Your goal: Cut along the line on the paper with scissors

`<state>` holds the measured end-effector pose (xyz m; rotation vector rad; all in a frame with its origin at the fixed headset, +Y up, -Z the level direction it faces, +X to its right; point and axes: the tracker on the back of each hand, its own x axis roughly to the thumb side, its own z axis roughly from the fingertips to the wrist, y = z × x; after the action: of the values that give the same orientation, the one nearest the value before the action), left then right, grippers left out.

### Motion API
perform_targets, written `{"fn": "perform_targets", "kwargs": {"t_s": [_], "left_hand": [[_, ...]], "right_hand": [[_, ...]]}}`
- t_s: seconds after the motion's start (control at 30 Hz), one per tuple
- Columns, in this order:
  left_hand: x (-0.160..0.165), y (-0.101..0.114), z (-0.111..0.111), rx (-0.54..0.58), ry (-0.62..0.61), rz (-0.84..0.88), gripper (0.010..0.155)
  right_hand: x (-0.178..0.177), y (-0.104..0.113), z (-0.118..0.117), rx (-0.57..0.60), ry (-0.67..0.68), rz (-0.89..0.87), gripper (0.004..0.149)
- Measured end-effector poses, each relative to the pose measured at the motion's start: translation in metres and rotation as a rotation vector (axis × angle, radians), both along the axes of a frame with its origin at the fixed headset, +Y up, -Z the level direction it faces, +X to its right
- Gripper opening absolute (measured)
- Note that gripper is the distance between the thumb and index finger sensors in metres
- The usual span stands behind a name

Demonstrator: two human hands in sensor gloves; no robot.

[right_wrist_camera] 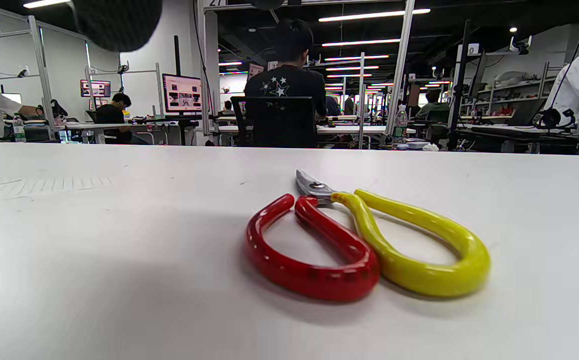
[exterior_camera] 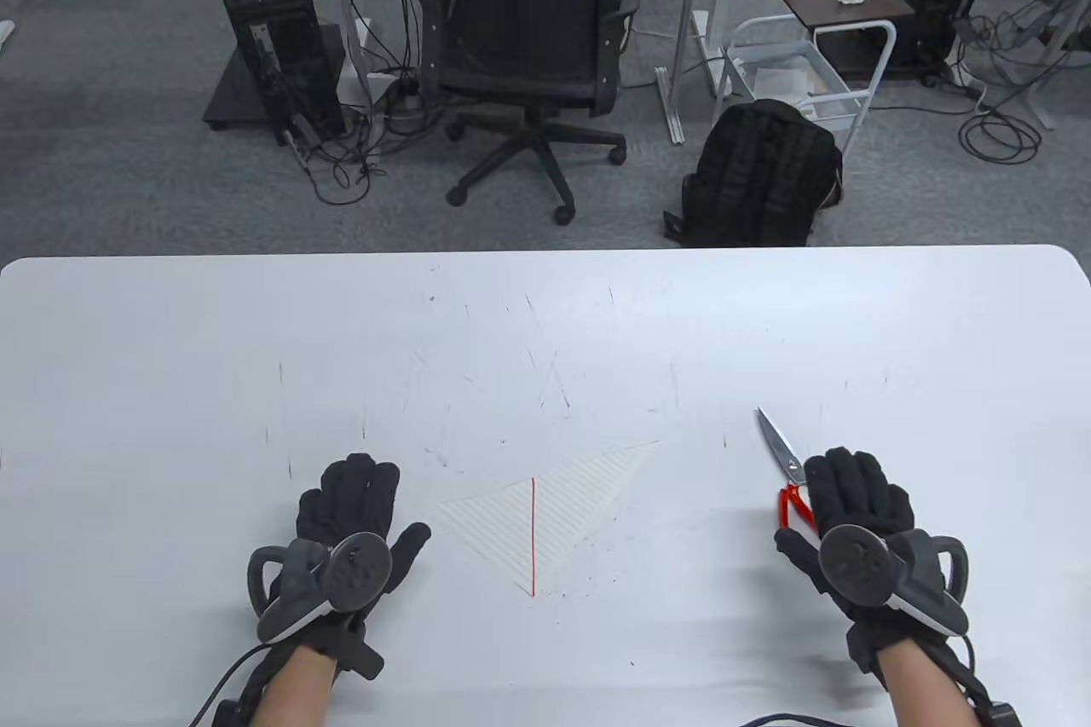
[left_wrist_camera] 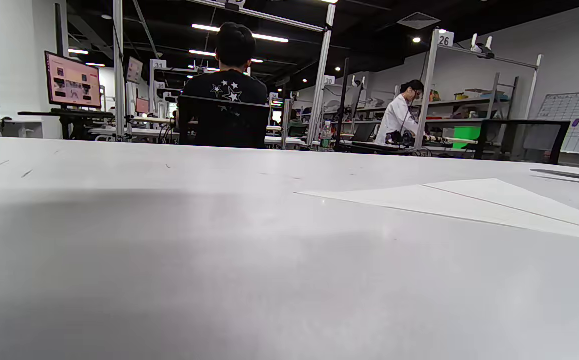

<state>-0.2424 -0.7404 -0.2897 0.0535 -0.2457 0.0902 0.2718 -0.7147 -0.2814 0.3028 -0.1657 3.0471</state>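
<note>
A white triangular paper (exterior_camera: 554,514) with a red line (exterior_camera: 533,535) lies flat on the white table, near the front middle. It also shows in the left wrist view (left_wrist_camera: 469,202) at the right. My left hand (exterior_camera: 362,493) rests on the table left of the paper, fingers spread, holding nothing. The scissors (exterior_camera: 782,444) lie right of the paper, blades shut and pointing away. My right hand (exterior_camera: 857,497) is over their handles. In the right wrist view the red and yellow handles (right_wrist_camera: 364,245) lie on the table with no finger in or on them; one fingertip (right_wrist_camera: 117,22) shows at the top.
The table (exterior_camera: 256,352) is bare white with light scratches; its far edge (exterior_camera: 545,252) runs across the view. Beyond it on the floor stand an office chair (exterior_camera: 528,37) and a black backpack (exterior_camera: 759,173). Glove cables trail off the front edge.
</note>
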Motion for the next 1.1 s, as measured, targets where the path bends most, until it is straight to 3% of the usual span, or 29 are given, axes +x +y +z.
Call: {"fn": "perform_targets", "kwargs": {"t_s": [0.67, 0.77, 1.1], "left_hand": [[0.001, 0.003, 0.002, 0.017, -0.015, -0.017, 0.081], [0.001, 0.003, 0.002, 0.016, -0.021, -0.016, 0.081], [0.005, 0.002, 0.002, -0.005, -0.038, -0.013, 0.081]], "right_hand": [[0.0, 0.002, 0.001, 0.023, -0.012, 0.009, 0.083], [0.004, -0.001, -0.003, 0.021, -0.032, -0.022, 0.089], [0.015, -0.033, -0.037, -0.308, -0.223, -0.047, 0.085]]}}
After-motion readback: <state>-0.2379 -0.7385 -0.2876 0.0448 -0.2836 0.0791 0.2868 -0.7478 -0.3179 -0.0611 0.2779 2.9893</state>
